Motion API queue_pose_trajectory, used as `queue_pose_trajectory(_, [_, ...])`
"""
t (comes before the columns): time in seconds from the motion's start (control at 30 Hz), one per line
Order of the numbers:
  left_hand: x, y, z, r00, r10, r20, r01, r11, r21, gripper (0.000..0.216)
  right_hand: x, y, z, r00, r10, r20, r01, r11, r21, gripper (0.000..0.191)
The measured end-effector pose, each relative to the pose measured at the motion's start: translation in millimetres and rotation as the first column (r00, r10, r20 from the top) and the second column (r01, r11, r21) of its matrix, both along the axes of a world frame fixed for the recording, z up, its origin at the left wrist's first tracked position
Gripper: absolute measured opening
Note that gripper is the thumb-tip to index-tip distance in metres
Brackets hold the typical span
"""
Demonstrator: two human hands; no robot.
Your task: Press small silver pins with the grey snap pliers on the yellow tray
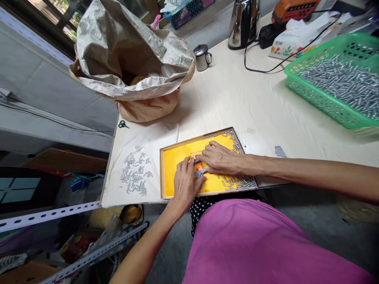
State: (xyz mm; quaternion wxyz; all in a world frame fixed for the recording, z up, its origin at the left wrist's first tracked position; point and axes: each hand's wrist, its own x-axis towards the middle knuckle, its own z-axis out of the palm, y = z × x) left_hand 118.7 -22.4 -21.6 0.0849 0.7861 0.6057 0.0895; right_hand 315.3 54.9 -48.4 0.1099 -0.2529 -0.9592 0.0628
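A wooden-framed tray with a yellow lining lies at the table's near edge, with several small silver metal pins scattered along its right and front sides. My left hand rests on the yellow lining with fingers curled and holds small grey snips. My right hand lies flat on the tray beside it, fingers stretched toward a small yellow piece on the lining.
Left of the tray, a white cloth carries a loose pile of pins. A green basket of pins stands at the far right. A big crumpled sack, small green scissors, a steel cup, a kettle and a black cable sit further back.
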Motion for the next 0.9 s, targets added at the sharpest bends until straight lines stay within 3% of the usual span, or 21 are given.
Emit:
queue_pose_trajectory(0.17, [10.5, 23.5, -5.6, 0.978, -0.172, -0.116, 0.160, 0.982, -0.103, 0.063, -0.3, -4.8, -4.4, 0.997, -0.080, 0.021, 0.080, 0.996, 0.032, 0.059])
queue_pose_trajectory(0.23, [10.9, 26.0, -4.1, 0.972, -0.185, -0.147, 0.167, 0.978, -0.122, 0.061, -0.5, -7.1, -7.4, 0.992, -0.120, 0.037, 0.118, 0.992, 0.051, 0.052])
queue_pose_trajectory(0.33, [11.2, 25.3, -0.5, 0.970, -0.170, -0.175, 0.151, 0.981, -0.121, 0.048, -4.4, -11.6, -14.3, 0.991, -0.133, 0.014, 0.131, 0.987, 0.095, 0.019])
queue_pose_trajectory(0.57, [12.7, 26.6, -3.1, 0.984, -0.130, -0.122, 0.109, 0.980, -0.166, 0.011, -12.9, -10.8, -24.9, 0.995, -0.059, 0.081, 0.057, 0.998, 0.022, 0.021])
queue_pose_trajectory(0.63, [10.3, 29.8, -3.6, 0.986, -0.129, -0.109, 0.110, 0.980, -0.169, 0.014, -11.4, -8.9, -23.1, 0.994, -0.072, 0.083, 0.072, 0.997, 0.006, 0.020])
queue_pose_trajectory(0.77, [-4.6, 44.3, -1.6, 0.995, -0.077, -0.065, 0.063, 0.979, -0.193, 0.042, -6.3, -9.6, -21.5, 0.994, -0.108, -0.010, 0.108, 0.992, 0.068, 0.022])
queue_pose_trajectory(0.9, [-21.3, 60.6, -4.0, 0.999, -0.035, 0.004, 0.035, 0.969, -0.244, 0.028, -7.8, -18.9, -25.9, 0.999, -0.048, 0.016, 0.046, 0.991, 0.123, 0.018])
